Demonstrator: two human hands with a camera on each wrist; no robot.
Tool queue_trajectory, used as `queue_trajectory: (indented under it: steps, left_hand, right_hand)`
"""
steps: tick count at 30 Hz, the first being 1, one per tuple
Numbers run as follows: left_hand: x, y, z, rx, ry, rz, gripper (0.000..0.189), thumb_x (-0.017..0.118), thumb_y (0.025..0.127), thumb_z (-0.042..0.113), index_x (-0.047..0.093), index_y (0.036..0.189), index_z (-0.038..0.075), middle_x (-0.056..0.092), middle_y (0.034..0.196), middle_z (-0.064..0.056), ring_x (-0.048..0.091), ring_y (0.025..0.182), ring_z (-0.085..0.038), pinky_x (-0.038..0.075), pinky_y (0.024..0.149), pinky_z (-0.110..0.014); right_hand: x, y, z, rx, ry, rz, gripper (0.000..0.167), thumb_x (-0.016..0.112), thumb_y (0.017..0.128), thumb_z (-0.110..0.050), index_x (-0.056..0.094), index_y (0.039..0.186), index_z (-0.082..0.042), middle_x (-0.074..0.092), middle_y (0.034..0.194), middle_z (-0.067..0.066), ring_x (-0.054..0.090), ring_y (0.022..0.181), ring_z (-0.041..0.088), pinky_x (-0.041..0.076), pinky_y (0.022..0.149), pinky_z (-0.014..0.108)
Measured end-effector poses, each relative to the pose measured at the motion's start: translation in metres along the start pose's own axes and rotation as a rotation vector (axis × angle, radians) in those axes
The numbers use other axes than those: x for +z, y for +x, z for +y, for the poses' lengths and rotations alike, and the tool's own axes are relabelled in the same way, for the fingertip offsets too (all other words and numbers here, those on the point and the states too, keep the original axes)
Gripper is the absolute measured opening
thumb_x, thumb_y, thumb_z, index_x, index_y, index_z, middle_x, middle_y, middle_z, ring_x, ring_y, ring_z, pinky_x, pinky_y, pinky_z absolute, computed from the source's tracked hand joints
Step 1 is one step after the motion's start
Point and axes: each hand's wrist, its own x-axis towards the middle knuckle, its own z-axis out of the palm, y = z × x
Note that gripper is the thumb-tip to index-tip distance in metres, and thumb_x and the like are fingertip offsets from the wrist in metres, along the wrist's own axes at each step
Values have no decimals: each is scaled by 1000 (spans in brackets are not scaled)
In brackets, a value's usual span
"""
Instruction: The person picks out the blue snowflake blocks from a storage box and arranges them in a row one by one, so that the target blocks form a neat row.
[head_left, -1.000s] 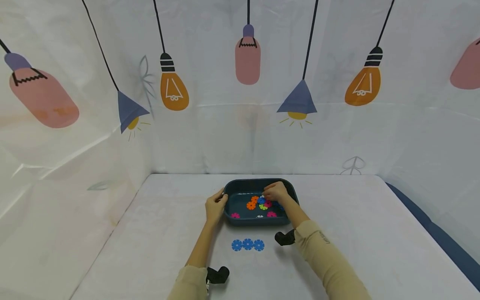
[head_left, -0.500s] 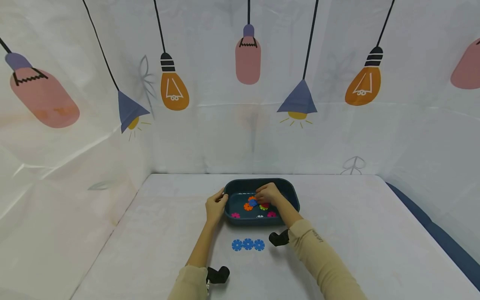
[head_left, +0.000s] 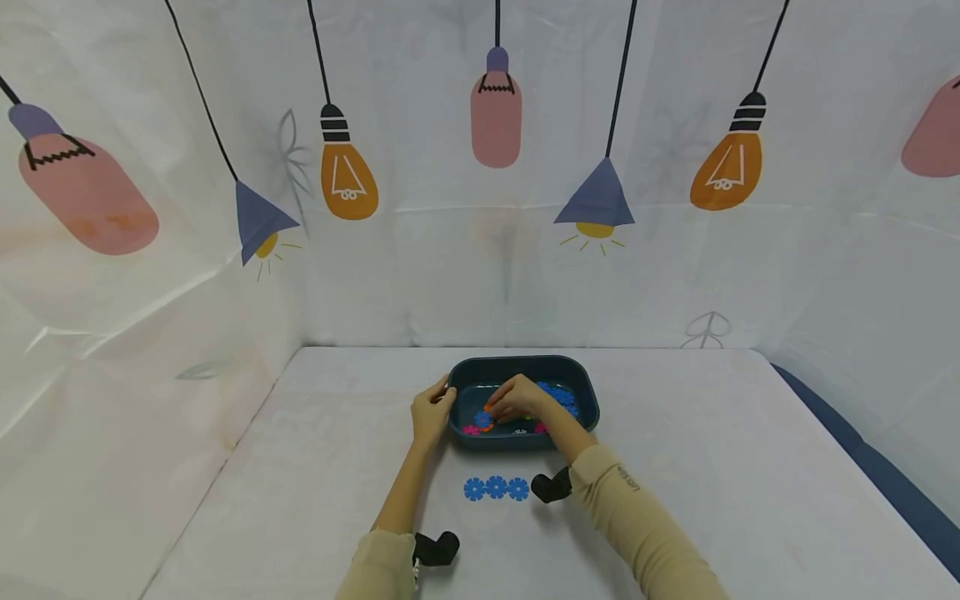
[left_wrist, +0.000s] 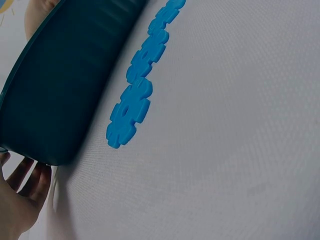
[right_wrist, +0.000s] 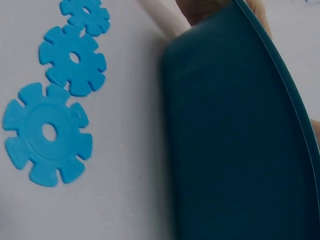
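A dark teal tray (head_left: 517, 444) stands on the table, holding loose flower-shaped plastic discs. My left hand (head_left: 432, 414) grips its left end, thumb at the rim and fingers against the outer wall in the left wrist view. My right hand (head_left: 519, 397) reaches inside, its fingertips against a blue disc (head_left: 483, 419) and orange ones partly under it. A pink disc (head_left: 471, 430) lies near the left wall. More blue discs (head_left: 562, 398) are heaped at the right end. In front of the tray lies a row of 3 joined blue discs (head_left: 496, 487). The tray wall hides the right fingertips from the right wrist view.
The white table (head_left: 300, 467) ends at a sheet wall (head_left: 450, 275) with lamp drawings behind it. Black wrist-camera mounts (head_left: 551, 486) hang off both forearms, the right one close beside the blue row.
My right hand has moved left and nearer inside the tray, shifting the blue and orange discs toward the left end. The blue heap at the right is now uncovered. My left hand stays put.
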Motion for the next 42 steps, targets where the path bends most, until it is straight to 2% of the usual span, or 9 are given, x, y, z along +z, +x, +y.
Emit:
queue_trajectory:
  steps: [9, 15, 24, 31, 35, 39, 42]
  left_hand:
    - [0, 0, 1, -17, 8, -8, 34, 61, 87, 10, 62, 120, -1, 66, 108, -23, 64, 97, -33, 54, 80, -38]
    - [0, 0, 1, -19, 17, -13, 34, 60, 88, 10, 62, 120, -1, 66, 108, -22, 64, 97, -33, 54, 80, -39]
    - [0, -1, 1, -38, 9, -9, 34, 61, 87, 11, 63, 120, 2, 67, 109, -20, 64, 98, -32, 53, 82, -41]
    - [0, -1, 1, -37, 11, -8, 34, 60, 88, 11, 63, 120, 2, 67, 109, -20, 64, 98, -31, 53, 82, -40]
    - [1, -1, 2, -38, 10, -5, 34, 61, 87, 10, 64, 120, 2, 67, 108, -20, 65, 97, -31, 53, 81, -40]
    - [1, -1, 2, -36, 14, -9, 34, 60, 87, 10, 63, 121, 2, 67, 108, -21, 64, 97, -33, 53, 81, -41]
    - [1, -2, 2, -41, 20, -13, 35, 60, 88, 10, 62, 121, 2, 66, 110, -22, 64, 98, -34, 53, 81, -42]
  right_hand:
    - [11, -5, -1, -67, -164, -153, 24, 68, 80, 5, 66, 103, 12, 69, 92, 19, 69, 77, 25, 57, 71, 36]
    - [17, -5, -1, -123, -279, -256, 28, 70, 80, -3, 68, 107, 6, 70, 97, 13, 66, 80, 16, 56, 74, 31]
    - [23, -6, -2, -197, -381, -287, 23, 66, 83, -3, 69, 104, 5, 69, 87, 8, 58, 68, 10, 54, 67, 26]
    - [26, -6, -4, -239, -441, -326, 22, 63, 86, -5, 69, 106, 3, 66, 84, 4, 53, 63, 10, 48, 61, 21]
    - [26, -4, -4, -231, -417, -365, 23, 59, 91, -9, 68, 109, 2, 65, 85, 2, 55, 67, 8, 49, 64, 21]
    - [26, -4, -5, -203, -340, -401, 27, 57, 93, -11, 65, 114, 3, 68, 99, 5, 59, 76, 7, 52, 70, 22]
    - [25, -5, -6, -194, -317, -419, 29, 56, 93, -10, 63, 117, 4, 67, 103, 7, 58, 75, 8, 51, 68, 22]
